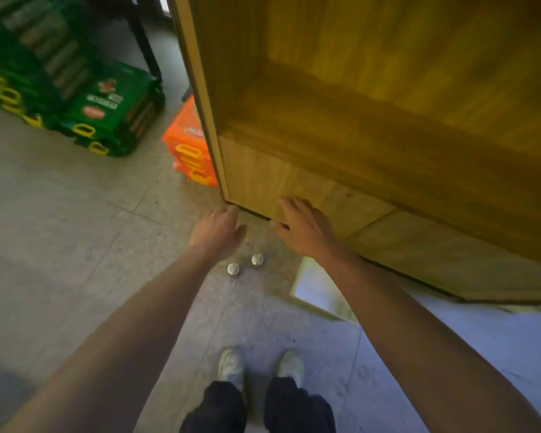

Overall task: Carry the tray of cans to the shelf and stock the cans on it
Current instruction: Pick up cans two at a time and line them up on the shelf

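Observation:
Two cans stand upright on the floor, one [233,269] to the left and the other [257,260] just right of it, only their silvery tops showing. Both my arms reach down over them. My left hand [219,228] hangs above and left of the cans, fingers relaxed, holding nothing. My right hand [300,225] is spread open in front of the low front panel of the wooden shelf unit [388,126], empty too. A pale flat tray [317,290] lies on the floor right of the cans, partly hidden by my right forearm.
Green shrink-wrapped can packs [75,98] are stacked on the floor at the left, orange packs [189,148] beside the shelf's left side. A dark post [144,42] stands behind them. My feet [260,365] are on the tiled floor below.

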Available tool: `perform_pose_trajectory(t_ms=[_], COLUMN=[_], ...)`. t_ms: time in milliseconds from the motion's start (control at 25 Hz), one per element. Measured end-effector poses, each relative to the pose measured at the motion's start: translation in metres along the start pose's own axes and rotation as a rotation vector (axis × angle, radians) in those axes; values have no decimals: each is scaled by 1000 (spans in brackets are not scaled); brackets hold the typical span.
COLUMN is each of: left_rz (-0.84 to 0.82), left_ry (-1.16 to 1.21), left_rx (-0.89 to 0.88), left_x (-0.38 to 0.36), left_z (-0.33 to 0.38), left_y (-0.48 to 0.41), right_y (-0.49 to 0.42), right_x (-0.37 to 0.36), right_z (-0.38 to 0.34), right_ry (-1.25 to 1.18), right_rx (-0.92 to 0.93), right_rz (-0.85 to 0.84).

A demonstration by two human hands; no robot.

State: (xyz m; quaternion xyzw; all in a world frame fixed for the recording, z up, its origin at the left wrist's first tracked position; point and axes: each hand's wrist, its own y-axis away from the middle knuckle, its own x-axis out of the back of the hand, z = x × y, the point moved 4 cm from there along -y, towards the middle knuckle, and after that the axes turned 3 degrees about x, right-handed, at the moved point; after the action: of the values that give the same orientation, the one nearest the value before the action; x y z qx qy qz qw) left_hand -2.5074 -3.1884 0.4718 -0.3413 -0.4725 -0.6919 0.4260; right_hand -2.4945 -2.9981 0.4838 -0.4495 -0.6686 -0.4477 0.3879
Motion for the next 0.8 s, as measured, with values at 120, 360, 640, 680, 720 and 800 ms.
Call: perform_pose_trajectory(t_ms=[120, 360, 640, 680, 720, 800], left_rz=[-71, -134, 183, 252, 302, 338], left_ry=[77, 213, 540, 598, 647, 695], left_rx=[173, 380, 490, 496, 493, 471], left_x=[-161, -413, -490, -493, -496, -496], left_z=[-85, -195, -207, -207, -207, -208], left_y=[-28, -85, -127, -129, -131, -130], right_y=[-25, -71, -121, -125, -128, -127], right_x=[-182, -456, -541, -544, -547, -547], right_z=[41, 134, 150, 149, 149, 146], right_ry=[-61, -94, -364, -421, -462, -500], right_rx=[-39, -151, -166, -173, -178, -170], right_rz=[-121, -239, 13, 65, 114, 178])
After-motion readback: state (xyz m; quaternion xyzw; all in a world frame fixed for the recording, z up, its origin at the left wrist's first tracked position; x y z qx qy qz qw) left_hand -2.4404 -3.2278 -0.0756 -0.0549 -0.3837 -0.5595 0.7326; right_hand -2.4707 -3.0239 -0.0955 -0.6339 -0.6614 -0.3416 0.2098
